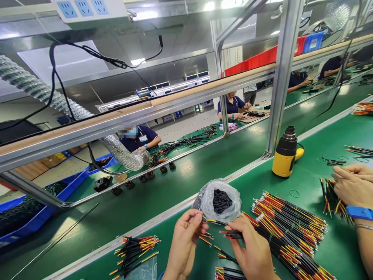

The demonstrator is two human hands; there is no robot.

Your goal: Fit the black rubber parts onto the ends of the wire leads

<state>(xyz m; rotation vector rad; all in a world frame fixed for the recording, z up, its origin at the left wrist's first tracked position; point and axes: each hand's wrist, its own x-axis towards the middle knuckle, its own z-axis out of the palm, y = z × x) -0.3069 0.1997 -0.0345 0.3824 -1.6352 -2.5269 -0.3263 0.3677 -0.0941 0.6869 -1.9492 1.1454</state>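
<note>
My left hand [185,243] pinches a short black wire piece with red and yellow leads [214,222] between thumb and fingers. My right hand [252,251] is closed on a small bundle of the same wire pieces [231,233]. Both hands hover over the green bench [320,163], just in front of an open clear plastic bag [220,202] filled with small black tubes. More cut wire pieces [225,256] lie under and between my hands.
A large pile of black, red and yellow wires [291,229] lies right of my hands, a smaller pile [135,251] to the left. A yellow-black heat gun [286,153] stands behind. A co-worker's hands [351,186] with a blue wristband hold wires at right. Other people work across the benches.
</note>
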